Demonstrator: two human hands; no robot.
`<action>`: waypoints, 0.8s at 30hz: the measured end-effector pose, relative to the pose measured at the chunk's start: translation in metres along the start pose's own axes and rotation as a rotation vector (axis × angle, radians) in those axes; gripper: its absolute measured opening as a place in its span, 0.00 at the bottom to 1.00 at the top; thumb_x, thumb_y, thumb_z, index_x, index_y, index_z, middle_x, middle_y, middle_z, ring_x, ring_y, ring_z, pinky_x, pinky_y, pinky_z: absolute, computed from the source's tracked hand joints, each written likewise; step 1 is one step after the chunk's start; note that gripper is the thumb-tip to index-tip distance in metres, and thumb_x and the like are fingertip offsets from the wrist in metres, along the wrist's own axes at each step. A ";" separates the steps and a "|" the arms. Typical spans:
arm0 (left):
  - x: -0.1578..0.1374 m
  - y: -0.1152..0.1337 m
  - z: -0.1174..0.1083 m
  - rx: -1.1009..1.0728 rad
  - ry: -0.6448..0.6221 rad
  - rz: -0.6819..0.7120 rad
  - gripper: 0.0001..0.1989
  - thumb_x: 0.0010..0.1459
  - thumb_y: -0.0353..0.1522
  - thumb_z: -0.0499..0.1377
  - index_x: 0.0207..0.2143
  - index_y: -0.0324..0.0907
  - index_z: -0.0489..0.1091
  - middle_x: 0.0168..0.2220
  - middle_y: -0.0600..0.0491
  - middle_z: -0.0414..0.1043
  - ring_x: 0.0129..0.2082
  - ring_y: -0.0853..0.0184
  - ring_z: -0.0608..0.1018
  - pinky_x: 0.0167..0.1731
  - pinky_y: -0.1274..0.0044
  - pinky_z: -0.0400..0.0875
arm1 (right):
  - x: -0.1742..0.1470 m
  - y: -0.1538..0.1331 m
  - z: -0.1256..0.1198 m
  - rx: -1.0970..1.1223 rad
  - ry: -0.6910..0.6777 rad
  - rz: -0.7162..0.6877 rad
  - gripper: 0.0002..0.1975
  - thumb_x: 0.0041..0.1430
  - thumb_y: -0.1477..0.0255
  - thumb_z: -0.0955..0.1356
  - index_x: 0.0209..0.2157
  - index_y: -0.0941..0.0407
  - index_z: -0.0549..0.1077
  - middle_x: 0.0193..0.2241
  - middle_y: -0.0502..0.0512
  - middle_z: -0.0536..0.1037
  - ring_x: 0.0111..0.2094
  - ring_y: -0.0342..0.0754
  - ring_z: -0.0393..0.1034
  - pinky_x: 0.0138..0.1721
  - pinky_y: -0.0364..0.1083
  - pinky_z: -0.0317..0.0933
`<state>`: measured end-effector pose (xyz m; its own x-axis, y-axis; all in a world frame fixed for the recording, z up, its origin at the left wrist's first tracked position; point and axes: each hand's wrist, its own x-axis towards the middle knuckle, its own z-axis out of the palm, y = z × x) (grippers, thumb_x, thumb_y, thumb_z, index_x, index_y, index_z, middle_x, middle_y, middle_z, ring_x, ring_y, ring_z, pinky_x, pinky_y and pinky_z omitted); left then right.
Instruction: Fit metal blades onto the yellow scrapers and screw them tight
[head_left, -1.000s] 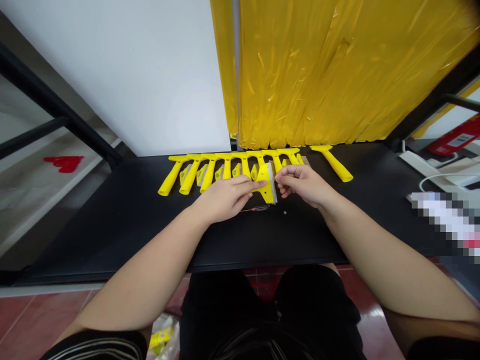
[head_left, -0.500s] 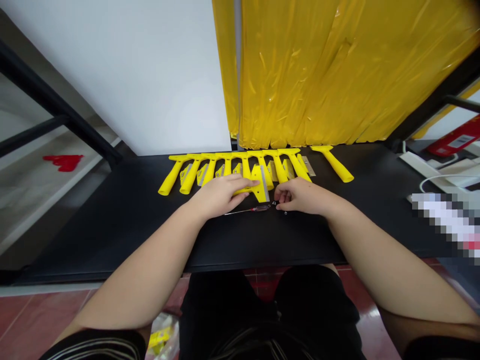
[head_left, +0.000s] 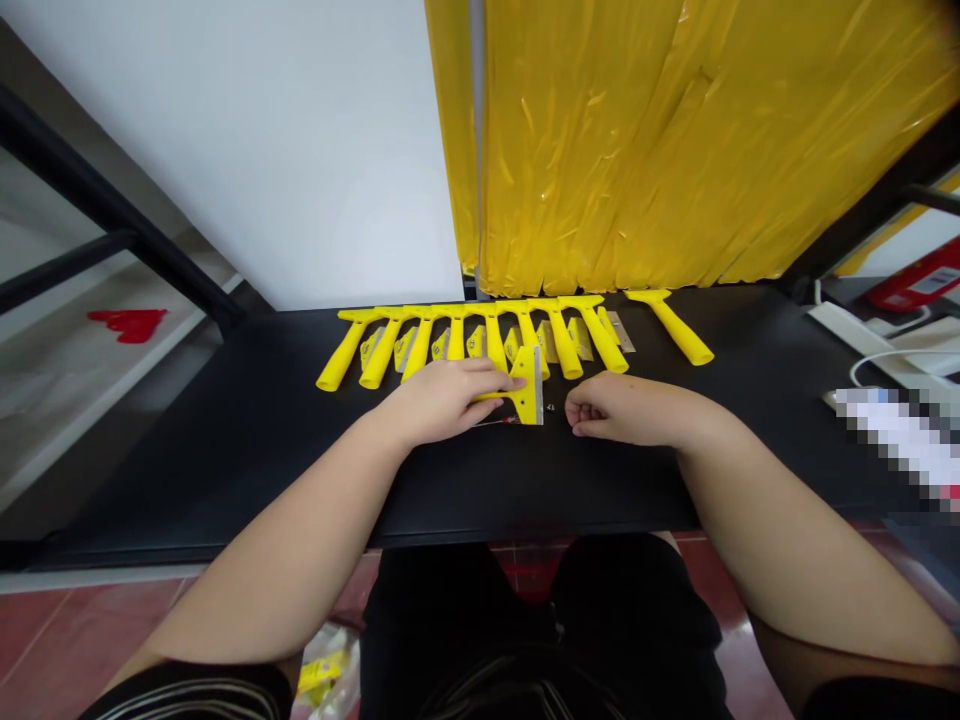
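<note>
My left hand (head_left: pixel 457 400) is closed around the handle of a yellow scraper (head_left: pixel 529 395), whose metal blade edge faces right. Under that scraper lies a screwdriver (head_left: pixel 501 421), mostly covered. A few small screws (head_left: pixel 550 407) rest on the black table just right of the blade. My right hand (head_left: pixel 611 408) is beside them with its fingers curled together; whatever they pinch is hidden. Behind both hands stands a row of yellow scraper handles (head_left: pixel 382 355), with yellow blade heads (head_left: pixel 476 342) lying between them.
The black table (head_left: pixel 247 450) has a lone yellow handle (head_left: pixel 679 328) at back right. Yellow plastic sheeting (head_left: pixel 637 150) and a white panel (head_left: pixel 300 150) rise behind. On the right are a white power strip (head_left: pixel 855 330) and a red package (head_left: pixel 919 280). A plastic bag (head_left: pixel 330 670) sits below.
The scraper in my left hand has come slightly down and nearer, now covering most of the screwdriver. My right hand has moved a little right and down, away from the screws.
</note>
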<state>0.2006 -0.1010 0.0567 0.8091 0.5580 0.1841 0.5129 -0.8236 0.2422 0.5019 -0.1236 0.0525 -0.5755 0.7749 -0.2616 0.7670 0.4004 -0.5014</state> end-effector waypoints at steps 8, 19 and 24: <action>0.001 0.009 0.000 0.081 0.007 0.015 0.18 0.74 0.34 0.55 0.62 0.53 0.74 0.50 0.52 0.79 0.44 0.65 0.82 0.39 0.76 0.75 | 0.012 -0.005 0.000 0.236 0.523 -0.171 0.06 0.68 0.66 0.69 0.37 0.52 0.75 0.37 0.56 0.78 0.38 0.52 0.72 0.38 0.49 0.65; 0.003 0.018 0.004 0.150 0.037 0.094 0.18 0.74 0.34 0.54 0.61 0.54 0.75 0.46 0.54 0.79 0.41 0.66 0.81 0.34 0.76 0.72 | 0.033 -0.008 0.016 0.709 0.468 -0.184 0.14 0.58 0.58 0.77 0.35 0.51 0.75 0.33 0.51 0.77 0.35 0.49 0.71 0.39 0.50 0.68; 0.003 0.021 0.003 0.171 0.057 0.108 0.18 0.75 0.34 0.53 0.61 0.56 0.75 0.44 0.54 0.79 0.38 0.68 0.80 0.32 0.77 0.70 | 0.032 -0.015 0.014 0.931 0.440 -0.126 0.23 0.51 0.63 0.80 0.37 0.50 0.65 0.26 0.42 0.68 0.27 0.44 0.64 0.31 0.45 0.62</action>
<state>0.2144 -0.1166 0.0595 0.8468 0.4667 0.2552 0.4693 -0.8814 0.0542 0.4683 -0.1119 0.0400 -0.3382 0.9386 0.0674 0.0776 0.0992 -0.9920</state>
